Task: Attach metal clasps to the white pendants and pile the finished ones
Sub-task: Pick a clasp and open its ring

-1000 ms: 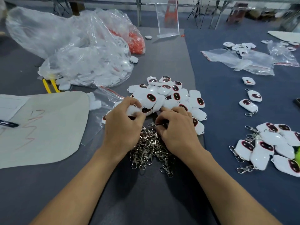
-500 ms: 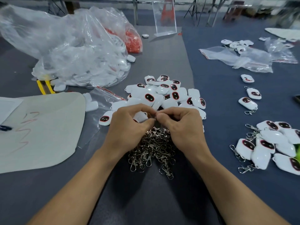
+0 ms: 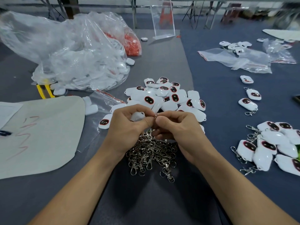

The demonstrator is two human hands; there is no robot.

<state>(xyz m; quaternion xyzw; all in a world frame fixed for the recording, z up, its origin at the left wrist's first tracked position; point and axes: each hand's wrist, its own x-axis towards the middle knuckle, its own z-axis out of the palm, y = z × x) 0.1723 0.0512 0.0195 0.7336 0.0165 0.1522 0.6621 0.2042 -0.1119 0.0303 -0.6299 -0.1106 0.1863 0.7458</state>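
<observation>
The left hand (image 3: 128,127) and right hand (image 3: 178,127) are bare, as are both forearms as far as they show. The right thumbnail looks short and plain.

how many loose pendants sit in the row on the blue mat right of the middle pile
3, on the blue mat: far pendant, middle pendant nearer, near pendant closest. None seems hidden there.

1. The left hand (image 3: 128,127) covers most of the pendant (image 3: 138,114) it holds; only a white edge shows.
2. The clasp (image 3: 155,116) pinched by the right hand (image 3: 178,127) shows only as a tiny glint, too small to tell its shape.
3. Both hands hide the 12 o'clock side of the heap of clasps (image 3: 151,153).
4. At 3 o'clock the picture's edge cuts off the pile of finished pendants (image 3: 267,143).
5. At 9 o'clock a blurred pen (image 3: 4,133) is cut off too.
</observation>
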